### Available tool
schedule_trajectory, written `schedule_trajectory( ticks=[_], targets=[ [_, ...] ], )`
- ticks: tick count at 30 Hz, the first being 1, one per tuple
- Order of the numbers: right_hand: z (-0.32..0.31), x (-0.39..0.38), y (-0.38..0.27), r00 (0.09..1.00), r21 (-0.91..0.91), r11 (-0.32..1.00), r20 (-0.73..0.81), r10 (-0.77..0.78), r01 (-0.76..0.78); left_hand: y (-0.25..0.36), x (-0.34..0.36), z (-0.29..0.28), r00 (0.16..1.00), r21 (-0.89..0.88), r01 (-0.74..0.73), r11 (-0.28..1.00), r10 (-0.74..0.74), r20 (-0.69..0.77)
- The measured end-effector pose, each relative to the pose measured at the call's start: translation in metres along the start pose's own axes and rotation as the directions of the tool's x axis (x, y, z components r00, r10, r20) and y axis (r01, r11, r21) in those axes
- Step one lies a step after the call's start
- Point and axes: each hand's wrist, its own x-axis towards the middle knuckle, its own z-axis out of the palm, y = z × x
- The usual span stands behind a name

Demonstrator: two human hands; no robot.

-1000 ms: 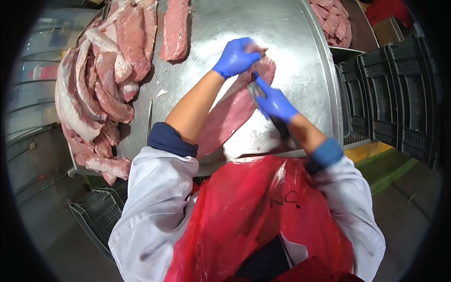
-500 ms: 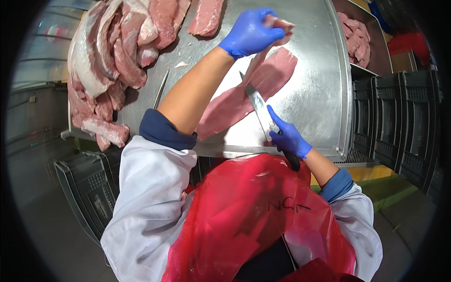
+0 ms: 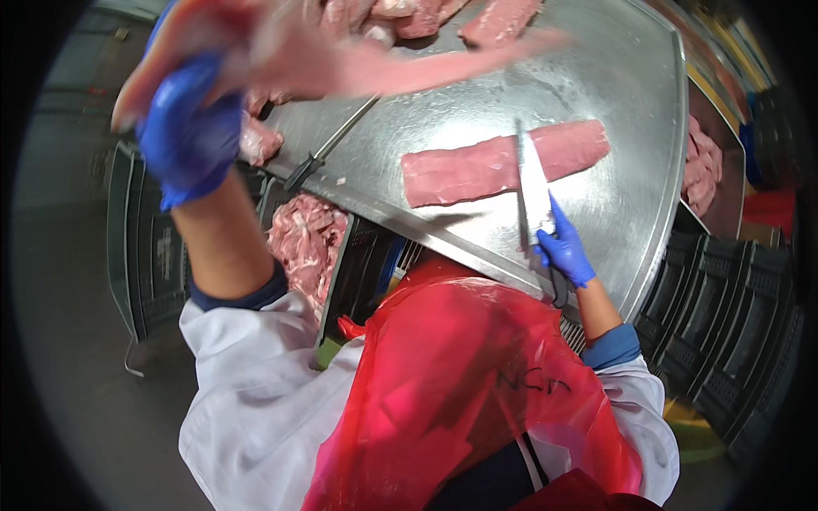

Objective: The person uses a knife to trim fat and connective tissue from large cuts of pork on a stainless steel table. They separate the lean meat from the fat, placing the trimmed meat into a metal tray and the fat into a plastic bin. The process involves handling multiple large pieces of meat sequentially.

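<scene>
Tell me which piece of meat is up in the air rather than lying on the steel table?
The long pale strip, blurred, gripped by the left hand at upper left. The trimmed slab lies flat on the table under the knife.

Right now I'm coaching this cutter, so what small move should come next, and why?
Probably let the strip drop into the crate of trimmings. The left hand holds it lifted off the table, left of the table edge above that crate, while the right hand keeps the knife resting across the loin.
</scene>
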Motion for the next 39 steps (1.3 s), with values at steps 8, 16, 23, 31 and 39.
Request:
schedule_trajectory(
  ticks=[8,16,23,31,39],
  targets=[
    [-0.035,0.015,-0.007,0.991,-0.107,0.989,-0.071,-0.113,0.105,0.028,-0.211,-0.129,0.852,0.599,0.452,0.661,-0.121,-0.509],
    [-0.023,0.079,-0.063,0.992,-0.371,0.929,-0.111,-0.064,0.018,-0.131,-0.309,-0.153,0.843,0.961,0.249,-0.117,-0.463,-0.274],
    [0.015,0.172,-0.040,0.934,-0.778,0.614,-0.108,-0.340,0.133,-0.273,-0.180,0.136,0.730,0.932,-0.265,0.247,-0.580,0.361],
    [0.063,0.029,-0.025,0.998,-0.890,0.455,-0.007,0.054,-0.031,-0.310,-0.136,0.146,0.640,0.996,0.023,0.086,-0.766,0.052],
    [0.022,-0.018,0.003,0.992,-0.797,0.597,0.125,0.020,0.089,-0.371,-0.092,0.039,0.440,0.233,0.877,0.421,-0.897,-0.033]
  ],
)
